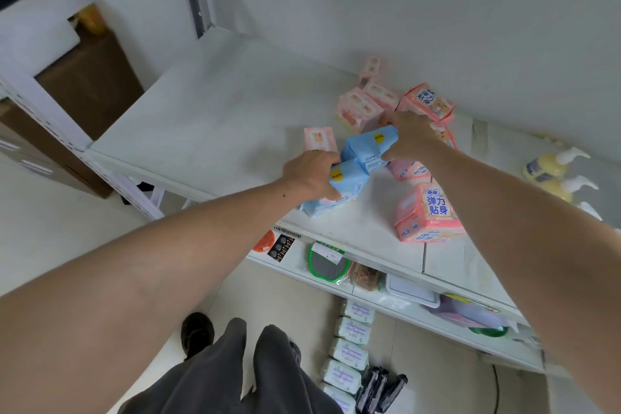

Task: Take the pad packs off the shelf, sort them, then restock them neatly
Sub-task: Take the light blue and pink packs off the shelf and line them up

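Note:
On the white shelf [208, 118] lie several pad packs. My left hand [311, 171] grips a light blue pack [349, 181] near the shelf's front edge. My right hand [408, 138] grips a second light blue pack [368, 146] just behind it; the two blue packs touch. A third blue pack [317, 207] lies under my left hand's pack. Pink packs surround them: a flat one [319, 139] to the left, a cluster [359, 109] behind, a large one [428, 101] at the back right, and a big upright one [428, 212] at the front right.
Yellow pump bottles [551, 166] stand at the shelf's right. The lower shelf [369, 292] holds a green-rimmed mirror [327, 262] and small goods. White packs [349, 353] line the floor below. A cardboard box [90, 77] sits at the left behind the shelf post.

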Motion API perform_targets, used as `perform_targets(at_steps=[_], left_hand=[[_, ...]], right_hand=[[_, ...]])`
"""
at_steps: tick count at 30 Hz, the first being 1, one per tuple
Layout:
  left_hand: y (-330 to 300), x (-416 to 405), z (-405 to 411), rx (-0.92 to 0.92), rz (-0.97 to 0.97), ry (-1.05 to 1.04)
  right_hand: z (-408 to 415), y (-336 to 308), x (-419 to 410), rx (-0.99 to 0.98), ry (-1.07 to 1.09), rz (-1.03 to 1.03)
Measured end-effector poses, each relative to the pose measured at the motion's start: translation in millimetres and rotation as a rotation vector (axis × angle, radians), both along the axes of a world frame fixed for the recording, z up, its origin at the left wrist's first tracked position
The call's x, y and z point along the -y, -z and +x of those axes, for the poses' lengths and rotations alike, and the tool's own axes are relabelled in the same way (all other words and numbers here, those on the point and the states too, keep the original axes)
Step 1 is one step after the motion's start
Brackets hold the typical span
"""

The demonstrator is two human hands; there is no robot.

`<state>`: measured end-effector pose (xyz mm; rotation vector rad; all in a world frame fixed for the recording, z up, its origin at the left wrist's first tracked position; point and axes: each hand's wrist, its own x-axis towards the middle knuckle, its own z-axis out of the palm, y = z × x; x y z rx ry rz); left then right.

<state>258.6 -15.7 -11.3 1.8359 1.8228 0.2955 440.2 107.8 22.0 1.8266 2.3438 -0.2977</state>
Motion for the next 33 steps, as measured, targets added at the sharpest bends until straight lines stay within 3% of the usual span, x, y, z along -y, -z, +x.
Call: perform_targets(at_steps=[9,13,18,26,33], left_hand=[[14,9,-5,0.027,-0.097,-0.048],[15,11,-12,0.116,-0.075,-0.081],[14,16,-21,0.229,-0.098,-0.094],[1,28,-30,0.407,-0.088,-0.12],[-33,56,-37,0.461,-0.018,-0.068]], right_hand=[[0,7,-5,0.285,-0.295,0.01],[1,7,-12,0.188,-0.296,-0.015],[10,-1,-17,-0.073,-0.201,-0.044],[25,-35,5,-0.218,-0.117,0.045],[28,-81,72,-0.333,-0.01,0.136]])
